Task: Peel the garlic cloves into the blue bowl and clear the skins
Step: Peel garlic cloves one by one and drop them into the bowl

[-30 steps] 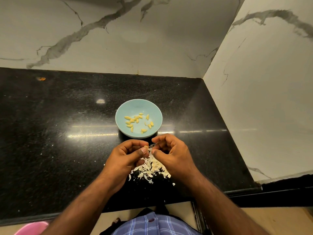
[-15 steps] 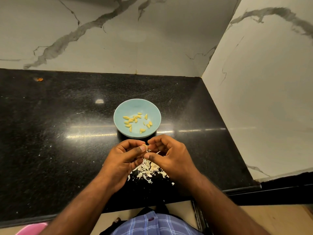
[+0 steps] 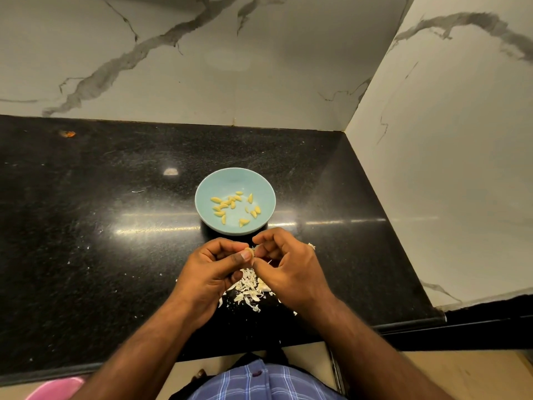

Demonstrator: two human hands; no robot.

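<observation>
Now left hand [image 3: 215, 269] and right hand [image 3: 288, 265] both pinching one garlic clove [image 3: 250, 250], fingers curled, above skins [image 3: 249, 287], blue bowl [image 3: 235, 180] just behind.

A black speckled countertop [image 3: 86, 226] runs to white grey-veined marble walls [image 3: 202, 67] at the far and right sides, an orange speck [image 3: 67, 134] lies far left, and a pink object [image 3: 54, 389] shows at the near-left edge
</observation>
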